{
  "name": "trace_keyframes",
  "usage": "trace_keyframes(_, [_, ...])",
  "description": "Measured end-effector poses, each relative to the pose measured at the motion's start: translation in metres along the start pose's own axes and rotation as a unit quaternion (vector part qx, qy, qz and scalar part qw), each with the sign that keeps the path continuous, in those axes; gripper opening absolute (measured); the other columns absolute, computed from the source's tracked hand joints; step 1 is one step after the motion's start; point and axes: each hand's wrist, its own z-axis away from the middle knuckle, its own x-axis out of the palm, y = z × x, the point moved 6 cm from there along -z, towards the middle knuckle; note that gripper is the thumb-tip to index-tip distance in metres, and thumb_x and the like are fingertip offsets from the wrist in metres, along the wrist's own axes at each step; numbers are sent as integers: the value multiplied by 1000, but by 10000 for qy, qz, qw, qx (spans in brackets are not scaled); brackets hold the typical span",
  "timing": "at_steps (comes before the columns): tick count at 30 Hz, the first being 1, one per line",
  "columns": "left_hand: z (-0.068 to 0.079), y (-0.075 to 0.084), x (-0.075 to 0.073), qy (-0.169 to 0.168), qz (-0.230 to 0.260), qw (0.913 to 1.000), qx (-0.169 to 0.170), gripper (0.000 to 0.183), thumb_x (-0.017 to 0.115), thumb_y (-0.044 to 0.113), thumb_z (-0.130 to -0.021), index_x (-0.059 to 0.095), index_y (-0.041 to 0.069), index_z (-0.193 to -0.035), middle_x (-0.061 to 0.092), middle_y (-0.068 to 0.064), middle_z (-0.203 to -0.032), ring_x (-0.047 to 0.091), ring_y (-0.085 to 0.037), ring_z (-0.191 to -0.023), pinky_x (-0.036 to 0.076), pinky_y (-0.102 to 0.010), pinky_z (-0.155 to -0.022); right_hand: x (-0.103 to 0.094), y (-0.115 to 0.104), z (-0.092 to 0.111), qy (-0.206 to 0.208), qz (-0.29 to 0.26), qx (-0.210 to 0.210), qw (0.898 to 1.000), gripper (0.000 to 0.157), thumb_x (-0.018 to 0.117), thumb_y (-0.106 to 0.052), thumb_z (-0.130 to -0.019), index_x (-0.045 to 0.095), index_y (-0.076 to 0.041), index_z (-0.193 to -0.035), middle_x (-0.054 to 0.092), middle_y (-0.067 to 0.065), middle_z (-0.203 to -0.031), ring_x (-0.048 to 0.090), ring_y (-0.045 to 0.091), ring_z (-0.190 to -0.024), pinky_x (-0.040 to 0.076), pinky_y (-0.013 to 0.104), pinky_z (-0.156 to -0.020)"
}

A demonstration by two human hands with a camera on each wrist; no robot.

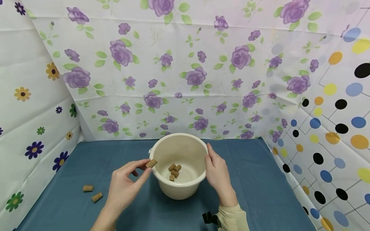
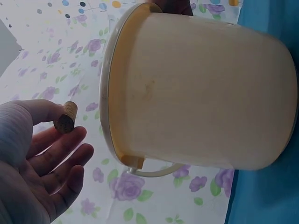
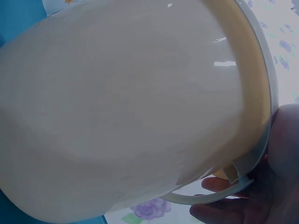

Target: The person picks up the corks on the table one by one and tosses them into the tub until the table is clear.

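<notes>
A cream plastic bucket [image 1: 180, 191] stands on the blue cloth, with several corks [image 1: 174, 173] lying on its bottom. My left hand [image 1: 127, 183] pinches one cork [image 1: 151, 163] between thumb and fingers, right by the bucket's left rim. In the left wrist view that cork [image 2: 69, 116] sits at the fingertips, level with the rim, the other fingers spread. On the opposite side my right hand [image 1: 218, 171] grips the rim. The right wrist view shows the thumb side of this hand [image 3: 285, 154] at the rim and fingers near the bucket's handle [image 3: 201, 198].
Two more corks, one upper [image 1: 88, 188] and one lower [image 1: 97, 197], lie on the blue cloth [image 1: 130, 150] left of my left hand. Flowered sheeting [image 1: 173, 64] hangs behind, and a dotted sheet [image 1: 326, 144] borders the right side. A black strap [image 1: 211, 218] shows by the right sleeve.
</notes>
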Motion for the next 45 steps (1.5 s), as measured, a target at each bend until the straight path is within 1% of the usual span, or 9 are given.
trace_keyframes(3, [-1,1,1,7,49,10000,13,30,87,10,-91,83,19,-119,75,11,-100,69,-13,-86,50,-22,-69,0,-1,0,4,5,-7,10000,50,44,-22,-116,41,-10,-165,44,13,-165,46,34,-149,43,58,-116])
trace_keyframes(9, [-2,4,4,42,116,9999,23,31,87,9,-91,83,20,-120,76,10,-102,67,-8,-89,50,-23,-70,2,-3,-1,-32,-5,-33,10000,51,44,-23,-116,41,-9,-165,44,13,-165,46,34,-149,43,58,-116])
trace_keyframes(16, [-3,8,11,-19,198,9997,126,30,86,7,-91,83,14,-121,76,12,-102,66,-8,-90,51,-25,-72,3,-4,0,-38,-12,-71,10000,50,44,-22,-116,41,-9,-165,44,14,-165,47,35,-148,45,58,-114])
trace_keyframes(18, [-4,9,13,-45,233,9996,163,30,86,6,-91,83,13,-120,76,12,-103,67,-10,-91,52,-26,-73,4,-4,0,-34,-4,-73,10000,50,44,-22,-116,41,-9,-165,45,14,-165,48,35,-148,45,59,-114])
trace_keyframes(23, [-5,11,15,-40,298,9993,228,31,87,5,-90,83,15,-119,77,10,-105,68,-15,-92,52,-26,-73,5,-4,1,-41,24,-71,10000,51,44,-22,-116,40,-9,-165,45,14,-165,48,35,-148,45,59,-114])
trace_keyframes(30, [-6,11,20,-83,303,9993,189,30,87,7,-90,83,16,-119,78,10,-108,67,-12,-96,52,-26,-75,4,-4,1,-70,17,-17,10000,51,43,-22,-117,40,-10,-166,44,14,-165,47,35,-148,45,59,-114])
trace_keyframes(36, [-7,10,24,-161,292,9992,233,31,87,7,-91,83,18,-119,78,11,-111,66,-11,-102,53,-29,-76,2,-2,2,-17,37,3,10000,51,43,-23,-116,40,-11,-166,46,15,-164,48,36,-147,45,59,-113])
trace_keyframes(42, [-7,10,27,-221,296,9987,337,32,87,6,-90,83,17,-119,77,10,-113,67,-14,-109,56,-35,-78,2,-1,3,29,39,-45,10000,51,43,-23,-117,41,-10,-165,46,15,-164,49,35,-147,46,59,-113])
trace_keyframes(45, [-7,11,27,-237,264,9987,376,31,87,7,-91,83,16,-120,77,10,-114,67,-15,-110,56,-35,-78,2,-1,2,31,56,-76,10000,50,43,-22,-116,40,-9,-165,46,15,-164,49,35,-146,47,59,-112])
